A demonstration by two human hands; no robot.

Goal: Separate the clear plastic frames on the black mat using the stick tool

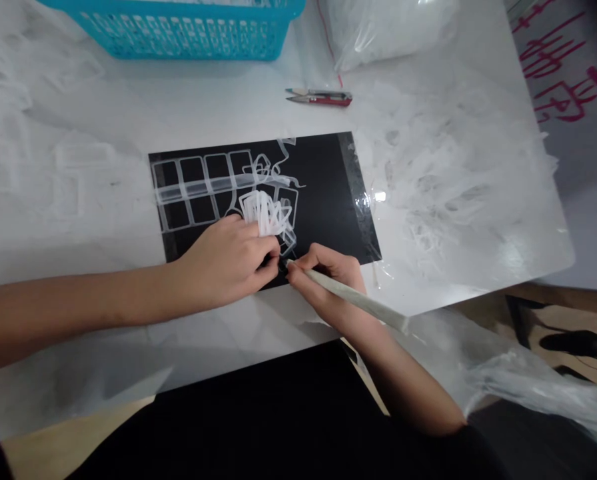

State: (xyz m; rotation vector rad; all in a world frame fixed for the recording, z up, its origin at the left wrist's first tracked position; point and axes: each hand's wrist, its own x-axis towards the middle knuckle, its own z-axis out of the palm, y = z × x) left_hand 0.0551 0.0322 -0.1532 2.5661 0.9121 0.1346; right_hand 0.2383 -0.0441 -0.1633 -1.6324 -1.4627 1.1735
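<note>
A black mat (pixel 323 200) lies on the white table, with a row of joined clear rectangular frames (pixel 193 187) on its left half. My left hand (pixel 233 257) rests over the mat, closed, with a bunch of looped white strips (pixel 268 213) at its fingers. Its thumb and forefinger pinch together close to my right hand (pixel 323 273). That hand grips a slim, pale pen-like tool (pixel 358 300), its tip meeting the left fingertips. What lies between the fingertips is too small to make out.
Beyond the mat lie red-handled thread snips (pixel 323 99). A blue basket (pixel 193 33) and a clear bag of white pieces (pixel 388 30) stand at the back. Loose clear scraps (pixel 443 167) spread on the right; more frames (pixel 78 160) lie left.
</note>
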